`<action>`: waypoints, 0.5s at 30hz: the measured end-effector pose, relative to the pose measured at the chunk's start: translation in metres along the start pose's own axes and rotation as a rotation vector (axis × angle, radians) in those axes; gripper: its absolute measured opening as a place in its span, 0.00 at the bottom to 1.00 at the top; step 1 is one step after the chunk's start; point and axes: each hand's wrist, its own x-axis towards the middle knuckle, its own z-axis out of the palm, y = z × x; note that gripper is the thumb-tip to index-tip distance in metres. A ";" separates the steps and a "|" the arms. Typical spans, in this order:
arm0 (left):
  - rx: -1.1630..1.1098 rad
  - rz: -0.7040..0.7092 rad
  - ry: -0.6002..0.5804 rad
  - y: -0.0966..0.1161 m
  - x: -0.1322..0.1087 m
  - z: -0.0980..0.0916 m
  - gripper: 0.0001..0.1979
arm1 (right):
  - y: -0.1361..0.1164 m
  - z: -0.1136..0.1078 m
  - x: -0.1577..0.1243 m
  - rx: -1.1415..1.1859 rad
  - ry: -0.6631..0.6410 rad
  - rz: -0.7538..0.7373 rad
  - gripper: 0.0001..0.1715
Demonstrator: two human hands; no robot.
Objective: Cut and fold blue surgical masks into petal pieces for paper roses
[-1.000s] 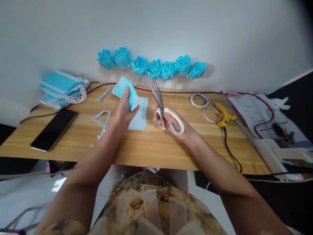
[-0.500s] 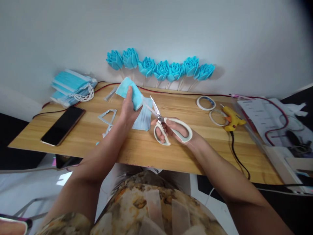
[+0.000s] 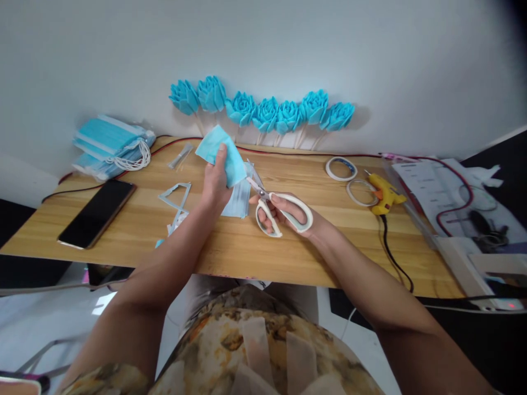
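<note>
My left hand (image 3: pixel 217 178) holds a piece of light blue mask fabric (image 3: pixel 225 155), thumb on top, above the wooden table. White-handled scissors (image 3: pixel 291 211) are in my right hand (image 3: pixel 276 210), fingers through the loops. Their blades are a little apart and meet the lower right edge of the fabric. Under the blades and the fabric lies a pleated blue mask piece (image 3: pixel 237 198). Thin cut strips (image 3: pixel 175 197) and small scraps (image 3: pixel 177 222) lie left of my left forearm.
Several blue fabric flowers (image 3: pixel 267 114) lean on the wall behind the table (image 3: pixel 263 255). Stacked masks (image 3: pixel 111 144) and a phone (image 3: pixel 97 213) lie on the left. Tape rolls (image 3: pixel 341 169), a yellow glue gun (image 3: pixel 386 195) with its cord, and papers (image 3: pixel 432 186) are on the right.
The scissors have moved left to the fabric edge, and their blades have changed angle. The whole view has shifted slightly. Both hands keep their holds.
</note>
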 end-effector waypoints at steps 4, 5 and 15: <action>0.059 0.026 -0.010 -0.003 -0.005 0.003 0.15 | 0.001 0.000 0.002 0.013 0.015 -0.005 0.35; 0.069 0.025 -0.015 -0.005 -0.005 0.003 0.14 | 0.001 0.000 0.002 0.019 0.020 -0.006 0.35; 0.035 0.003 -0.087 -0.009 -0.004 0.001 0.20 | 0.005 -0.001 0.006 0.081 0.067 -0.043 0.36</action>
